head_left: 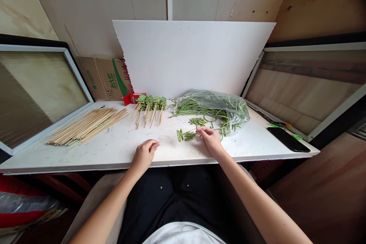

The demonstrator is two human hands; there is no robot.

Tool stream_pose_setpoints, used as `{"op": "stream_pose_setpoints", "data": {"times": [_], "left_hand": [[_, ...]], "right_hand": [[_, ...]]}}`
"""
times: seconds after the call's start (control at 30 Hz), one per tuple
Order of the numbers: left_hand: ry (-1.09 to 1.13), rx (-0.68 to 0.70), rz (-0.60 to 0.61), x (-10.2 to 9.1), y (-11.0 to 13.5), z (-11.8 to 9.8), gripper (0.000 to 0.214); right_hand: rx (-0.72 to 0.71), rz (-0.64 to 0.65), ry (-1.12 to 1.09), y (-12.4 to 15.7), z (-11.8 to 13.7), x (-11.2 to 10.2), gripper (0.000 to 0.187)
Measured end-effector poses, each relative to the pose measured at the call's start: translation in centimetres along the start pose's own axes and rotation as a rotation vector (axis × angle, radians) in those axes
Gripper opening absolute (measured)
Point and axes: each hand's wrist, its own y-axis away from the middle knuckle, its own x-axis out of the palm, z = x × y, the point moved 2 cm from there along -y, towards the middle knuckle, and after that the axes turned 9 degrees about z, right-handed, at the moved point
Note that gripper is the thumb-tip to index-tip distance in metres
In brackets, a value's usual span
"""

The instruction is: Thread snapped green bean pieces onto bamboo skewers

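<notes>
My left hand (144, 154) is closed in a pinch on the blunt end of a thin bamboo skewer (168, 140) that lies across the white table (120, 148). A few short green bean pieces (180, 135) are threaded on its far part. My right hand (210, 139) is closed at the skewer's tip, fingers pressing more bean pieces (190, 135) onto it. A small heap of cut bean pieces (198, 121) lies just beyond the right hand.
A pile of bare skewers (85, 126) lies at the left. Several finished bean skewers (150, 107) sit at the back, by a red box (132, 98). A plastic bag of long beans (213, 108) is at the back right. A black phone (288, 139) lies at the right edge.
</notes>
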Motion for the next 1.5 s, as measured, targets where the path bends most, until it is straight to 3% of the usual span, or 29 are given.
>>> {"op": "stream_pose_setpoints", "data": {"times": [0.43,0.63,0.8,0.97,1.17,1.27,1.37,1.5], "left_hand": [[-0.012,0.053,-0.154,-0.1,0.5,0.1,0.019],[-0.024,0.088,-0.135,0.0,0.5,0.2,0.022],[-0.005,0.109,-0.106,0.4,0.4,-0.2,0.020],[0.042,0.075,-0.114,0.5,0.4,-0.4,0.018],[0.067,0.019,-0.123,0.4,0.1,-0.3,0.017],[0.071,-0.034,-0.160,0.3,-0.1,0.1,0.016],[0.078,-0.062,-0.191,0.3,-0.1,0.5,0.014],[0.073,-0.054,-0.184,0.4,0.0,0.4,0.015]], "right_hand": [[0.026,0.034,-0.013,0.4,-0.2,1.0,0.036],[0.009,0.018,0.012,0.6,0.0,1.1,0.036],[-0.032,0.145,0.104,1.2,0.2,3.3,0.034],[-0.001,0.153,0.122,1.4,-0.2,4.9,0.038],[0.021,0.184,0.141,0.9,0.6,3.9,0.038],[-0.004,0.190,0.270,0.3,1.5,2.3,0.042],[-0.142,0.179,0.573,-0.3,1.9,0.6,0.036],[-0.358,0.320,0.964,-0.1,1.6,0.5,0.021]]}}
